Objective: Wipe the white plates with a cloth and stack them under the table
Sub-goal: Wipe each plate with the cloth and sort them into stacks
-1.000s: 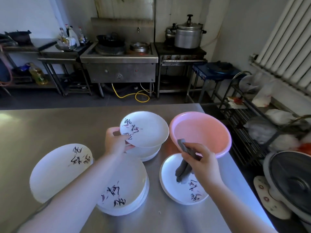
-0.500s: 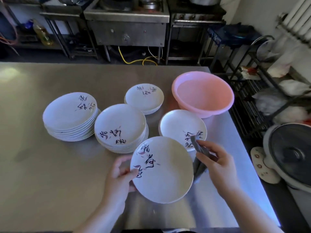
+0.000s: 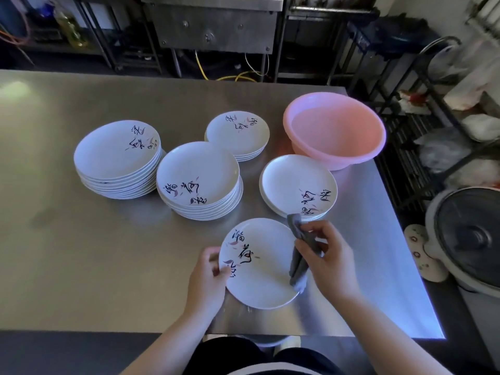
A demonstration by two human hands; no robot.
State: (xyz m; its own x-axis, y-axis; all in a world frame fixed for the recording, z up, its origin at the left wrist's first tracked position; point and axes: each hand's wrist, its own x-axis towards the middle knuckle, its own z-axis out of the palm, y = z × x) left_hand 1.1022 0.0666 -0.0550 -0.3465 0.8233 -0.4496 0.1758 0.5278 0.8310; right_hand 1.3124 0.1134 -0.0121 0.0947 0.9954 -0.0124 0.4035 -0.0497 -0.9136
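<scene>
My left hand (image 3: 207, 277) grips the left rim of a white plate (image 3: 259, 269) with dark writing, held just above the steel table (image 3: 67, 253) near its front edge. My right hand (image 3: 331, 262) holds a grey cloth (image 3: 300, 253) that lies against the plate's right side. Behind stand more white plates: a tall stack (image 3: 119, 158) at the left, a second stack (image 3: 198, 180) in the middle, a low stack (image 3: 238, 133) further back, and a short pile (image 3: 297, 185) on the right.
A pink basin (image 3: 334, 128) sits at the table's back right corner. A wire rack (image 3: 433, 125) with bags and a round grey appliance (image 3: 470, 239) stand to the right of the table. Steel cookers and yellow hoses (image 3: 232, 77) lie beyond the far edge.
My left hand lifted a plate from the back stack and brought it to the table's front edge. My right hand moved the cloth from the right pile onto this plate. The camera tilted down.
</scene>
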